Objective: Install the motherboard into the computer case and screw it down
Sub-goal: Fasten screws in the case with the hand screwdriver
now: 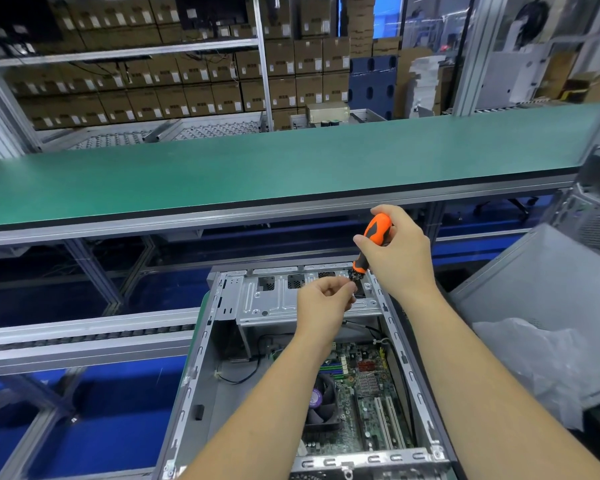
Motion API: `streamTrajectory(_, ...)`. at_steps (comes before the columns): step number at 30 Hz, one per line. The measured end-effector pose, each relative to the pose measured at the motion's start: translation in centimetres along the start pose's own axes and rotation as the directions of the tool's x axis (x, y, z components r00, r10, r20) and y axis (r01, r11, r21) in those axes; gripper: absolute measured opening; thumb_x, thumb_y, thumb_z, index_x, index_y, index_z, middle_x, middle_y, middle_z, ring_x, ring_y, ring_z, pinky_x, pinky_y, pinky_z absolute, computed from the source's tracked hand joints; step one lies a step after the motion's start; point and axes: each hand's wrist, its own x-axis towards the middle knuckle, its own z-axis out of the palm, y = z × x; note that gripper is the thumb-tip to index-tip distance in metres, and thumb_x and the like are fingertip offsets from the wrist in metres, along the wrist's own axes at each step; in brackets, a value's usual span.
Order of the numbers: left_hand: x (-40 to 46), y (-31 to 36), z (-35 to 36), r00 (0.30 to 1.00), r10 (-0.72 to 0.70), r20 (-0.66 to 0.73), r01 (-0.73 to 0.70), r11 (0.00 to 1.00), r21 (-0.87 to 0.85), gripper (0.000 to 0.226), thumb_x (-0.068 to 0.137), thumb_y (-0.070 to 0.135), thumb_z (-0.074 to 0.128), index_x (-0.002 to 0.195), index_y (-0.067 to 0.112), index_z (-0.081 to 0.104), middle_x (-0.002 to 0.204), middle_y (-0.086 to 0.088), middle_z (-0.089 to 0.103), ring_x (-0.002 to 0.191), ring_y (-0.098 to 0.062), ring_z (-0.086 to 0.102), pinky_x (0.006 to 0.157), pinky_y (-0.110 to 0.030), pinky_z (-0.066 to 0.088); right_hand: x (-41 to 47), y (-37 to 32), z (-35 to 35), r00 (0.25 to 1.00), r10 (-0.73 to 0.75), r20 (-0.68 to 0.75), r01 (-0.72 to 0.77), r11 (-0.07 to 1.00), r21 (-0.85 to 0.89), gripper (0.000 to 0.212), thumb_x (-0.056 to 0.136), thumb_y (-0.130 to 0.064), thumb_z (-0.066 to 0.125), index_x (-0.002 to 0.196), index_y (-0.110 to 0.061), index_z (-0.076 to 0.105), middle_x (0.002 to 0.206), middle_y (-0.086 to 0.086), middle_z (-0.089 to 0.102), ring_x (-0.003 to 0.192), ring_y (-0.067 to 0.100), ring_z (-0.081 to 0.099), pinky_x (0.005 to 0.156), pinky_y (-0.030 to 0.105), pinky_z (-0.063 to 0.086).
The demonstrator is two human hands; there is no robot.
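Right hand (pixel 400 252) grips orange screwdriver (pixel 373 242) upright over the case (pixel 201 358); left hand (pixel 321 304) fingers pinch at its tip. Motherboard (pixel 368 403) sits inside the case.

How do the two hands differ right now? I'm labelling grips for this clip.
The right hand wraps the screwdriver handle, while the left hand pinches at the tool's tip; what it pinches is too small to tell. The right hand sits higher, the left hand lower, just over the case. Both are bare and work at the case's far right corner.
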Motion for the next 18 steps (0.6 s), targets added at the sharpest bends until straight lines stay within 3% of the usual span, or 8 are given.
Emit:
streamTrajectory(5,-0.21,0.09,0.6,0.996,0.058,-0.074,-0.054,0.996,0.066,0.012,0.094,0.016,0.067,0.085,0.023,0.073,0.081,0.001,0.074,0.077,-0.014,0.069,0.075,-0.027,0.059,-0.02,-0.3,0.27,0.999,-0.012,-0.042,0.012,1.0,-0.006,0.035,0.091,-0.027,0.074,0.12,-0.032,0.054,0.087,-0.013,0.058,0.096,0.028,0.062,0.083,0.041,0.056)
streamTrajectory(10,-0.32,0.24,0.66,0.992,0.099,-0.077,-0.092,0.992,0.086,0.003,0.091,0.018,0.072,0.092,0.017,0.074,0.084,0.001,0.074,0.077,-0.008,0.068,0.066,-0.015,0.051,0.08,-0.44,0.41,0.998,-0.007,-0.069,0.006,1.0,-0.007,0.037,0.091,-0.026,0.074,0.122,-0.03,0.055,0.089,-0.019,0.056,0.098,0.026,0.059,0.079,0.034,0.051)
streamTrajectory(14,-0.28,0.19,0.52,0.992,0.073,-0.107,-0.068,0.997,0.046,0.006,0.093,0.016,0.069,0.09,0.018,0.074,0.079,0.002,0.073,0.073,-0.01,0.067,0.071,-0.024,0.056,-0.07,-0.52,0.44,0.997,0.007,-0.082,-0.005,1.0,0.02,0.042,0.09,-0.027,0.075,0.127,-0.028,0.054,0.086,-0.012,0.06,0.082,0.01,0.061,0.067,0.017,0.044)
streamTrajectory(18,-0.36,0.02,0.16,0.992,0.088,-0.09,-0.085,0.996,0.037,0.011,0.095,0.016,0.065,0.089,0.019,0.073,0.073,0.005,0.07,0.066,-0.002,0.063,0.067,-0.02,0.053,-0.14,-0.67,0.37,0.997,0.034,-0.076,-0.027,0.995,0.092,0.048,0.088,-0.027,0.077,0.127,-0.032,0.05,0.083,-0.004,0.062,0.081,0.017,0.062,0.072,0.028,0.05)
